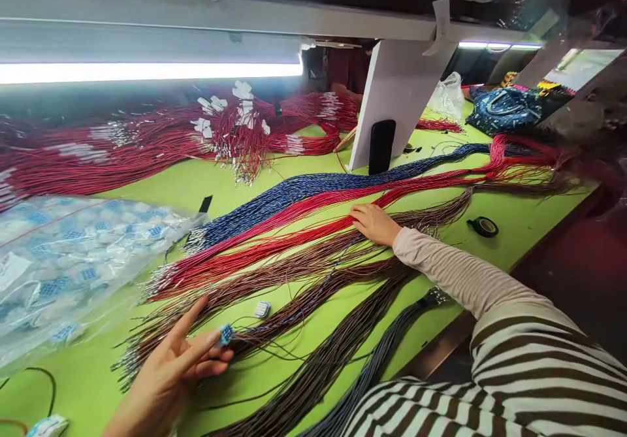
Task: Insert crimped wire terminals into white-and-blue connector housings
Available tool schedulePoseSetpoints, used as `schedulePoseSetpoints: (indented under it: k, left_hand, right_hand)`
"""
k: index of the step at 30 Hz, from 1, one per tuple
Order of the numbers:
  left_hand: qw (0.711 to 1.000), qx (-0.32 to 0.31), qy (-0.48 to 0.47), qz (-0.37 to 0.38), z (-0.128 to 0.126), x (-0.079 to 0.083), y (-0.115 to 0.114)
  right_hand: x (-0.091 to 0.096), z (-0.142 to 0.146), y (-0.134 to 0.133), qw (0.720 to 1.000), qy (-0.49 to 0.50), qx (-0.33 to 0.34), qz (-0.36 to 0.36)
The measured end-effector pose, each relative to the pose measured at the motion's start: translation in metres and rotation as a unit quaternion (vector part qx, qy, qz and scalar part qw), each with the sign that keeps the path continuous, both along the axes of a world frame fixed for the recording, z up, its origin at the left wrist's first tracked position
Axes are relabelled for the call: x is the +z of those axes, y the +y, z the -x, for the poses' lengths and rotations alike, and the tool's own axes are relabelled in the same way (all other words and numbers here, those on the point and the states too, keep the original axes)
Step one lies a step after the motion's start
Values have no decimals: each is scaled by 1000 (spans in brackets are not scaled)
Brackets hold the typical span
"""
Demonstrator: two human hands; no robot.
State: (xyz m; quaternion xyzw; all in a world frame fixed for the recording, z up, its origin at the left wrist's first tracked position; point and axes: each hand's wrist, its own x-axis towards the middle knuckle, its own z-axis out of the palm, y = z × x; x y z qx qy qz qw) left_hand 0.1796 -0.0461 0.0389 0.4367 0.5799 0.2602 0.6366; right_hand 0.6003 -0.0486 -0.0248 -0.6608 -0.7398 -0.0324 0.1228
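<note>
My left hand (179,358) is at the lower left with its index finger raised. Its thumb and other fingers pinch a small blue-and-white wire connector (226,334), from which thin wires trail off to the right. A second connector (262,309), white and blue, lies loose on the green table just above it. Farther off, my right hand (376,224) is closed at the edge of the red wires (313,229), its fingertips down among them. Brown wires (304,264) run beneath and beside that hand.
Blue wires (294,192) and dark grey wires (372,372) lie along the green table (161,179). A plastic bag of connectors (88,260) is at left. Behind are red wire bundles (142,140), a white upright panel (392,91) and a phone (381,146). Black tape (484,226) lies right.
</note>
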Motion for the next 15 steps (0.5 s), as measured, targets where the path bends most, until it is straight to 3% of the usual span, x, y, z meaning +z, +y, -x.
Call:
schedulePoseSetpoints:
  k: [6,11,15]
  left_hand:
    - [1000,-2,-12,-1,5,-2,-4]
    - [1000,-5,-14,9,4,1,-6]
    - [1000,-13,-12,13,4,4,-8]
  right_hand:
    - [16,16,7,999,-12,9,37]
    - [19,60,39,988,29,139,57]
    - [20,102,46,970,45,230,64]
